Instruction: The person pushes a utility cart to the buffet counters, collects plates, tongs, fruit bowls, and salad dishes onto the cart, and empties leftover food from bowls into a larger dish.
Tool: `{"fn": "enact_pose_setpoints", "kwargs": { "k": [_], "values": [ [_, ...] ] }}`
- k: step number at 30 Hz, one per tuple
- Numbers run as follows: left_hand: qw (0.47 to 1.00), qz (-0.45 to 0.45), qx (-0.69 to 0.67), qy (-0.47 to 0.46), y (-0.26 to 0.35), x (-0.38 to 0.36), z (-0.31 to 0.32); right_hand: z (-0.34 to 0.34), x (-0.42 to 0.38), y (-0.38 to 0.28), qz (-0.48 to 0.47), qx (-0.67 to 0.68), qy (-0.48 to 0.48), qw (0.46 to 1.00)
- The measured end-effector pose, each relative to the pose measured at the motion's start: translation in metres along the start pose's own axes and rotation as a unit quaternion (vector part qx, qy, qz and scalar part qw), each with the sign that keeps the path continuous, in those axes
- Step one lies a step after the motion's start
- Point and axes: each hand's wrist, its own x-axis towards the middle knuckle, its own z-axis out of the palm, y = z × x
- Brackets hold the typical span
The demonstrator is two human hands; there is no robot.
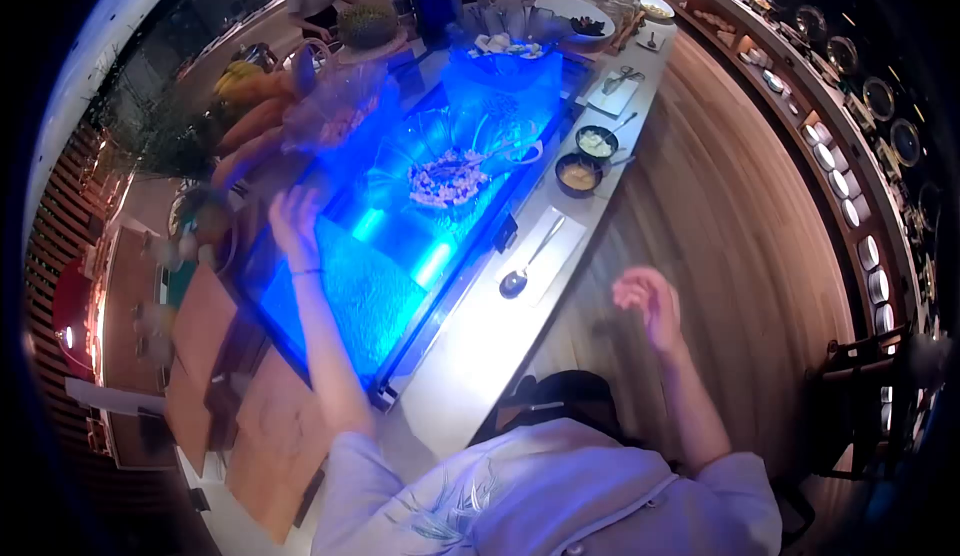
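Observation:
My left hand (296, 224) hovers over the far left side of the blue-lit display tray (340, 296), fingers extended and apart, holding nothing visible. My right hand (652, 306) is in the air right of the counter, above the wooden floor. Its fingers are loosely bent and nothing shows in them. On the tray stands a clear glass bowl (448, 178) of chopped, pale food, with a ladle or serving spoon handle at its right rim. A metal spoon (516, 282) lies on a white napkin on the counter (455, 381), between my two hands.
Two dark bowls, one with white food (597, 142) and one with a yellowish sauce (579, 175), stand by the tray. Tongs (622, 80) lie beyond them. Wooden boards (275, 441) sit at the left. Another person (316, 1) stands at the back. Shelves with dishes (850, 211) line the right.

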Motion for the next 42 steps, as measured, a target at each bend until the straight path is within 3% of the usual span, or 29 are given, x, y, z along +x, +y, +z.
{"fn": "enact_pose_setpoints", "kwargs": {
  "k": [3,4,6,7,9,10,13,15,16,19,20,27,29,32,36,40,42],
  "values": [
    [0.984,-0.147,-0.052,0.08,0.011,0.055,-0.011,-0.008,0.092,-0.009,0.09,0.12,-0.072,0.986],
    [0.985,-0.143,-0.05,0.087,0.002,0.072,-0.015,-0.012,0.13,-0.009,0.125,0.158,-0.073,0.977],
    [0.933,-0.348,-0.046,0.085,-0.02,0.097,-0.029,-0.024,0.211,-0.005,0.187,0.173,-0.073,0.964],
    [0.933,-0.343,-0.046,0.1,-0.021,0.104,-0.028,-0.029,0.254,0.0,0.211,0.153,-0.071,0.963],
    [0.929,-0.357,-0.085,0.044,-0.017,0.099,-0.013,-0.035,0.314,0.001,0.228,0.058,-0.072,0.969],
    [0.93,-0.359,-0.083,0.012,-0.018,0.103,-0.009,-0.038,0.348,0.004,0.246,0.072,-0.086,0.963],
    [0.916,-0.387,-0.101,-0.026,-0.033,0.115,-0.004,-0.041,0.41,0.017,0.314,0.106,-0.008,0.944],
    [0.912,-0.388,-0.108,-0.071,-0.056,0.134,-0.022,-0.049,0.441,0.034,0.318,0.121,-0.163,0.926],
    [0.902,-0.399,-0.144,-0.085,-0.071,0.15,-0.04,-0.052,0.453,0.042,0.34,0.213,-0.161,0.902],
    [0.897,-0.407,-0.156,-0.072,-0.09,0.177,-0.064,-0.048,0.476,0.054,0.367,0.292,-0.093,0.878],
    [0.904,-0.402,-0.136,-0.058,-0.087,0.182,-0.063,-0.054,0.488,0.056,0.381,0.263,-0.112,0.879],
    [0.916,-0.397,-0.057,0.016,-0.066,0.18,-0.052,-0.057,0.51,0.089,0.4,0.312,-0.083,0.858],
    [0.916,-0.397,-0.044,0.034,-0.061,0.173,-0.051,-0.039,0.503,0.051,0.404,0.275,-0.078,0.869],
    [0.915,-0.396,-0.019,0.07,-0.047,0.156,-0.047,-0.047,0.496,0.049,0.394,0.281,-0.077,0.872],
    [0.914,-0.396,0.018,0.089,-0.024,0.127,-0.033,-0.061,0.431,0.011,0.345,0.302,-0.007,0.889],
    [0.938,-0.341,0.06,-0.005,0.0,0.084,0.031,-0.077,0.325,-0.042,0.308,0.253,0.138,0.907],
    [0.933,-0.357,0.04,-0.015,0.01,0.066,0.054,-0.087,0.261,-0.054,0.284,0.267,0.203,0.898]
  ]
}}
